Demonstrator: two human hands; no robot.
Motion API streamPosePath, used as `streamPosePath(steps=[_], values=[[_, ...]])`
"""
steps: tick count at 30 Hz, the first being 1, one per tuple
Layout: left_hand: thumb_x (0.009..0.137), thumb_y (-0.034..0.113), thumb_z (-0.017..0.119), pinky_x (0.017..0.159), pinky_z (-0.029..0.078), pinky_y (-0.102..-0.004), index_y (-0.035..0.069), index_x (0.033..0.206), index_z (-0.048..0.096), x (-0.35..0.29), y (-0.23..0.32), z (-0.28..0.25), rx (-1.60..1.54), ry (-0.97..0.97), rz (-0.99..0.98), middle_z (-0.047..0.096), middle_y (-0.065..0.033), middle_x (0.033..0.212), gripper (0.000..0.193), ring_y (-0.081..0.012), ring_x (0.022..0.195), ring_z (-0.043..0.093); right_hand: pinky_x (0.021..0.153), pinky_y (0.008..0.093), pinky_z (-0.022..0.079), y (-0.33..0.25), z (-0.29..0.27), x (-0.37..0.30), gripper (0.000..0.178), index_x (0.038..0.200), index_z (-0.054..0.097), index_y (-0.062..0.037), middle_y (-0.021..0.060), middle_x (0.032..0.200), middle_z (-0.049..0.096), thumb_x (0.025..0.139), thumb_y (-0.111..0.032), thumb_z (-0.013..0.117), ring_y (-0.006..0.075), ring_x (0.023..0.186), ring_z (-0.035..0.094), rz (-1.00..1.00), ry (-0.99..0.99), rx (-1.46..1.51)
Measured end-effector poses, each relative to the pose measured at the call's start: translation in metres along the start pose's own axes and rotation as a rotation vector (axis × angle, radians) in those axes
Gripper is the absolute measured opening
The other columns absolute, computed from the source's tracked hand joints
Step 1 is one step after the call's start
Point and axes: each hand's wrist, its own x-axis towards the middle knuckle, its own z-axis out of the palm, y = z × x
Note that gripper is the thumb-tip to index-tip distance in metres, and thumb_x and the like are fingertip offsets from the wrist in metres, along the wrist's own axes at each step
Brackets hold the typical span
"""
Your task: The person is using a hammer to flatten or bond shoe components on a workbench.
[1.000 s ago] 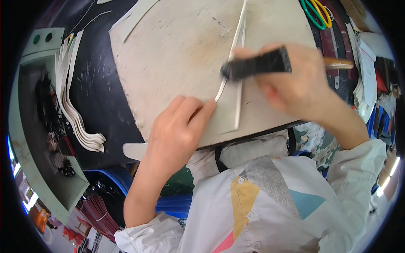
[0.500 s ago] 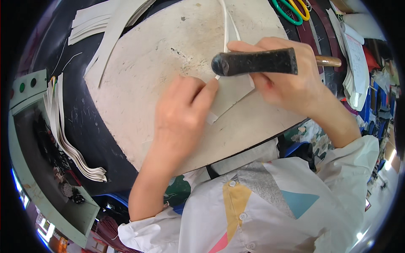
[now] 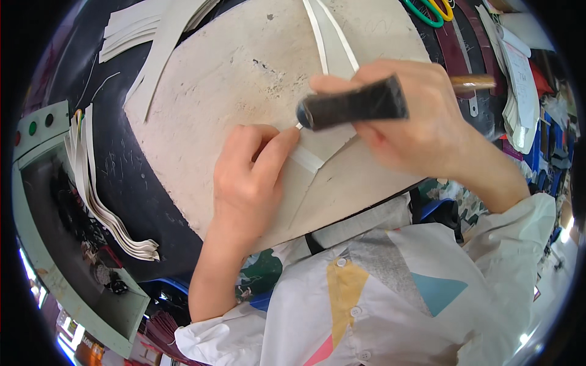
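A hammer with a black head [image 3: 360, 108] and a wooden handle is gripped in my right hand [image 3: 424, 125]. The rounded end of its head sits over, or just above, the edge of a long pale grey piece [image 3: 334, 52] with white folded borders. That piece lies on a worn cream board [image 3: 201, 91]. With closed fingers my left hand [image 3: 247, 177] presses its edge right beside the hammer head. Its middle is covered by the hammer and my right hand; contact between the head and the piece is hard to tell.
White strips [image 3: 131, 33] are stacked at the far left, with a bundle of narrow strips [image 3: 101, 195] below. A grey-green metal trough [image 3: 76, 287] stands at the left edge. Scissors with green and yellow handles [image 3: 424, 13], a metal ruler [image 3: 467, 67] and papers [image 3: 519, 91] lie at the right.
Both hands and the hammer have shifted left and slightly nearer. The pale piece has turned a little, and more of its two white borders shows beyond the hammer.
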Motion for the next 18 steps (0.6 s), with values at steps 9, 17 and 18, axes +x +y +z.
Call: streamPosePath(steps=[9, 17, 18], values=[[0.071, -0.003, 0.077, 0.07, 0.049, -0.0357, 0.002, 0.099, 0.073, -0.022, 0.005, -0.004, 0.019, 0.17, -0.196, 0.062, -0.0089, 0.087, 0.029, -0.0261, 0.079, 0.059, 0.055, 0.0361, 0.046, -0.018, 0.002, 0.013, 0.049, 0.111, 0.074, -0.0084, 0.0058, 0.073, 0.058, 0.061, -0.007, 0.078, 0.0263, 0.062, 0.06, -0.026, -0.113, 0.014], [0.073, 0.01, 0.083, 0.073, 0.039, -0.0352, 0.007, 0.095, 0.075, -0.029, 0.007, -0.004, 0.333, 0.139, 0.109, 0.064, -0.0023, 0.086, 0.024, -0.0216, 0.076, 0.058, 0.056, 0.0358, 0.047, -0.029, -0.004, 0.022, 0.052, 0.112, 0.074, -0.0074, 0.0065, 0.074, 0.061, 0.061, 0.0, 0.075, 0.027, 0.065, 0.061, -0.014, -0.167, 0.057], [0.072, 0.01, 0.083, 0.074, 0.039, -0.0357, 0.007, 0.096, 0.075, -0.028, 0.006, -0.006, 0.308, 0.143, 0.076, 0.064, -0.0022, 0.086, 0.025, -0.0216, 0.076, 0.058, 0.056, 0.0359, 0.047, -0.03, -0.004, 0.021, 0.051, 0.112, 0.074, -0.007, 0.0066, 0.074, 0.061, 0.061, -0.001, 0.075, 0.0272, 0.065, 0.061, -0.01, -0.171, 0.059]])
